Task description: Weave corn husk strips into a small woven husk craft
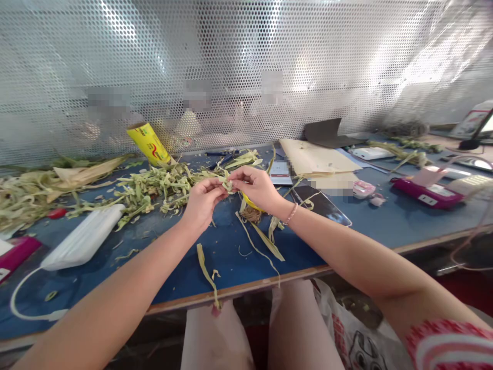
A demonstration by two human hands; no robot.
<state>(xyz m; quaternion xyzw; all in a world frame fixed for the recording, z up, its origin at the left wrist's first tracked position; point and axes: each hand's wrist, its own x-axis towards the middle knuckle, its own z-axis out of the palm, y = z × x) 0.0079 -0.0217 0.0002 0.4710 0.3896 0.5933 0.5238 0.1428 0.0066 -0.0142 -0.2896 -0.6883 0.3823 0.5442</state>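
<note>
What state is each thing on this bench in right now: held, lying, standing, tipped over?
Left hand: fingers pinching the leaf strip.
Right hand: fingers pinching the same strip from the other side.
Leaf strip: held above the table between both hands.
Yellow can: tilted, leaning back.
White power bank: lying flat, cable attached.
Phone: lying flat, screen dark.
Leaf pile: loose, spread out.
Blue table: littered with scraps.

Blurred people [196,97] behind mesh; leaf strip [228,184] mostly hidden btw fingers.

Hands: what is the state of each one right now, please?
Left hand: closed on the green leaf strip.
Right hand: closed, pinching the same strip.
</note>
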